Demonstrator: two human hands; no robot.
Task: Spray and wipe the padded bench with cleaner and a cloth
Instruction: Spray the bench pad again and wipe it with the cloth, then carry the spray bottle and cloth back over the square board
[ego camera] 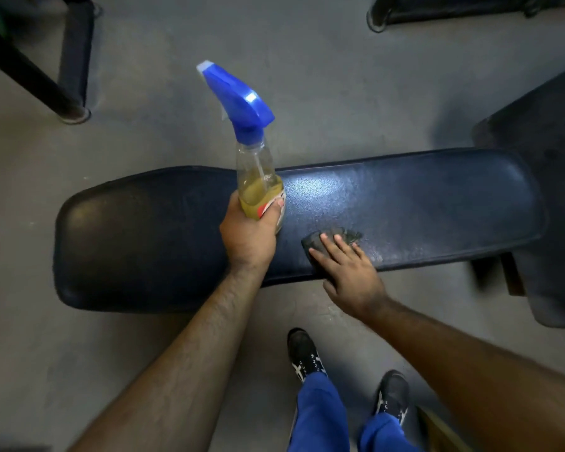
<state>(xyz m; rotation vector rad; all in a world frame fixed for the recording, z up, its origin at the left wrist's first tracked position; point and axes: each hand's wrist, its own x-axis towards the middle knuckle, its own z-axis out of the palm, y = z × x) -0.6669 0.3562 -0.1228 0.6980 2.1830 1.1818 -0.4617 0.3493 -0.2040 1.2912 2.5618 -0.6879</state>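
Observation:
A long dark blue padded bench lies across the middle of the view, its right half shiny and wet-looking. My left hand grips the lower body of a clear spray bottle with yellow liquid and a blue trigger head, held upright above the bench's middle, nozzle pointing away to the upper left. My right hand presses flat with straight fingers on a dark cloth near the bench's front edge, right of the bottle. The hand hides most of the cloth.
Grey floor surrounds the bench. Dark metal frame legs stand at the upper left and another frame at the upper right. A second dark padded piece sits at the right. My feet in black shoes stand just before the bench.

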